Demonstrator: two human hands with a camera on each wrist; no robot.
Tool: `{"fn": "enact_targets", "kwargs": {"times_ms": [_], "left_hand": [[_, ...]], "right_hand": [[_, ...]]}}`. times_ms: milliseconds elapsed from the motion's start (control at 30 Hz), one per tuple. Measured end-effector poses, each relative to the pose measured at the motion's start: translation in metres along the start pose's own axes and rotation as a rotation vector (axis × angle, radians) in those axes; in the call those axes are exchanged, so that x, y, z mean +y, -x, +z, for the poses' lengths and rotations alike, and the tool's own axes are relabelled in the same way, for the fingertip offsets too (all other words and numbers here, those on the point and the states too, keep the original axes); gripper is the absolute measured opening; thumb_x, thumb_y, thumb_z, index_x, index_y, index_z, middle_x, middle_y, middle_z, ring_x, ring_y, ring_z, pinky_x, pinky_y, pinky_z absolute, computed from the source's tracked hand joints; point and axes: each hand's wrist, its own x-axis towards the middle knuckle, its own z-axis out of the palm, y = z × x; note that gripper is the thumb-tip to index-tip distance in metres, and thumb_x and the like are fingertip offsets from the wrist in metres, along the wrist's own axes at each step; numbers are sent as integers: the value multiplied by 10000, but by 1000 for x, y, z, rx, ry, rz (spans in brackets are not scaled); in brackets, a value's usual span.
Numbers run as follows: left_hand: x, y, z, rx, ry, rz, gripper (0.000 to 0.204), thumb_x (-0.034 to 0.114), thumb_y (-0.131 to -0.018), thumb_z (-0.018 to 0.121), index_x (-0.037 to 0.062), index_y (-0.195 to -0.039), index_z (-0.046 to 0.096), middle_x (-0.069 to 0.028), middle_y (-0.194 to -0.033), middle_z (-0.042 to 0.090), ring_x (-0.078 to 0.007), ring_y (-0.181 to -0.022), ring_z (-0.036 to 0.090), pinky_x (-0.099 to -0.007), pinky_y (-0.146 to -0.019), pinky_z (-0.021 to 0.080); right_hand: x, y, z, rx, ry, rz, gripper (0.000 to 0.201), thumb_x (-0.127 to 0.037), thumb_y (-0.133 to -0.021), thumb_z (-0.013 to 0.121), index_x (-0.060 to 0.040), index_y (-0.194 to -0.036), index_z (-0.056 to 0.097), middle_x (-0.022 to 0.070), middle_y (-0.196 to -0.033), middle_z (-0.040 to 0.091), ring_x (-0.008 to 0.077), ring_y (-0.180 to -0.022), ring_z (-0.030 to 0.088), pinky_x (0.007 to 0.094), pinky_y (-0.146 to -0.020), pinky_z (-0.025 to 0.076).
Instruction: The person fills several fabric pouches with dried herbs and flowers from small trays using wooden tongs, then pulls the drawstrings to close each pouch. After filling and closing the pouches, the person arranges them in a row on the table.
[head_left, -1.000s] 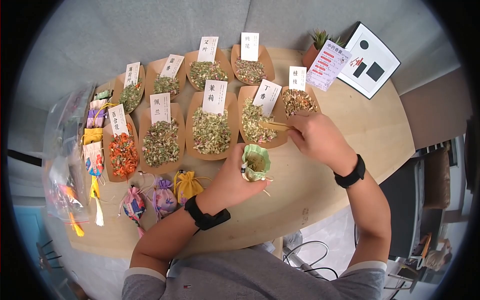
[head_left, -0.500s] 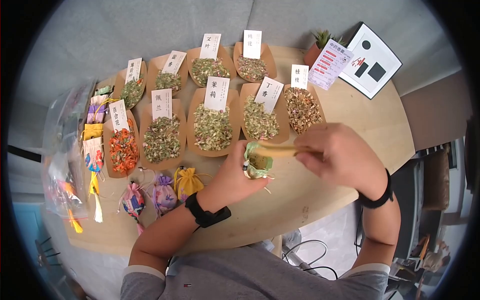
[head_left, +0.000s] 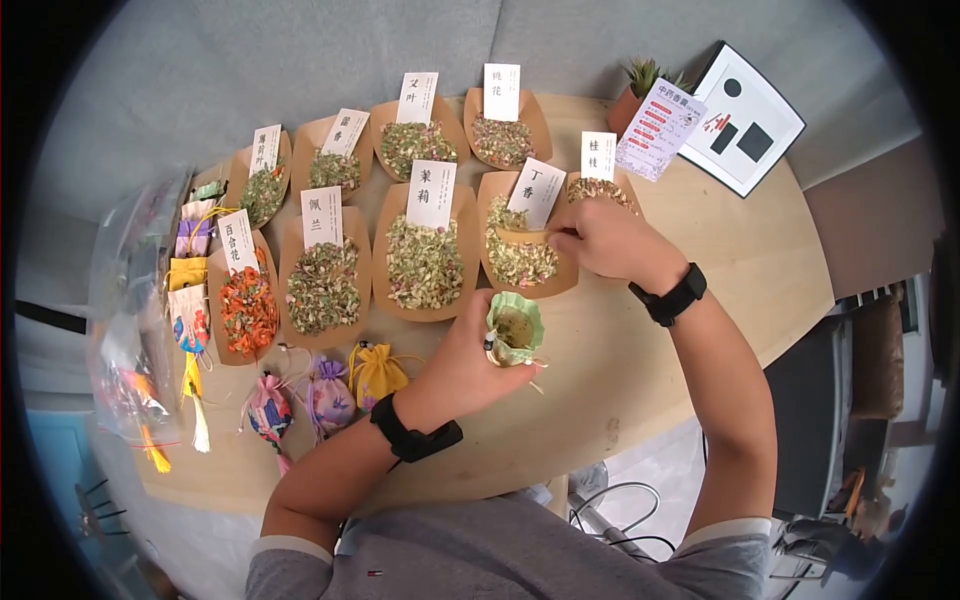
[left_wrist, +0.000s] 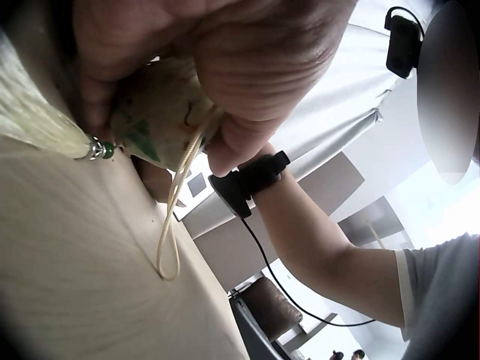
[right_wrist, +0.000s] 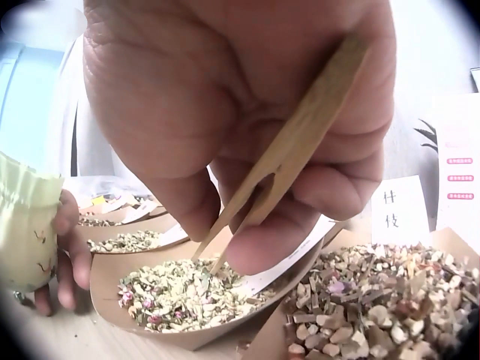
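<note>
My left hand grips a green drawstring pouch, its gathered mouth spread upward and dried bits visible inside. In the left wrist view the pouch's cream cord hangs in a loop, and a pale tassel shows beside it. Wooden tweezers are pinched in my right hand. Their tips point down into pale dried herbs in a brown paper tray, right at the herbs' surface. A white label card stands in that tray, behind the tweezers.
Several more labelled trays of herbs stand in two rows, among them one of orange petals. Finished-looking pouches lie at the front left, near a clear plastic bag. A potted plant, a printed card and a framed board stand back right.
The right hand went with the tweezers from the herb tray to over the pouch mouth, then returned to the same tray. The left hand and pouch stayed almost in place.
</note>
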Motion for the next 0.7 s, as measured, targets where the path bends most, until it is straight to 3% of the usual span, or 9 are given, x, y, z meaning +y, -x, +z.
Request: {"fn": "enact_targets", "kwargs": {"times_ms": [300,367,467,700], "left_hand": [[-3,0,1,-4,44,-16,698,133,-789,867,17,-1303,409,-86,-1145,567,-132,-1027,590,-310,-875,521],[0,0,0,-2,33,-13,699,135,-789,867,18,-1304,409,-84,-1143,567,-130,-1026,591,-309,-875,521],[0,0,0,0,-1,0,702,139,-790,867,20,-1307,407,-82,-1139,569,-129,-1023,591,-308,-873,521],[-4,0,0,3,-12,15,711,152,-793,867,19,-1314,402,-88,-1153,570,-131,-1031,586,-313,-886,516]], "right_hand": [[3,15,3,-100,-69,-1,194,-186,-887,677,-7,-931,739,204,-813,695,387,-795,675,473,-741,522],[8,17,9,-53,64,-127,159,-119,-860,691,19,-939,694,192,-901,684,394,-806,657,465,-752,521],[1,21,14,37,186,-199,130,-104,-842,692,9,-906,687,181,-886,670,400,-822,654,481,-754,525],[-6,23,17,68,210,-195,119,-81,-824,689,11,-899,676,172,-871,667,390,-825,660,469,-741,530]]}}
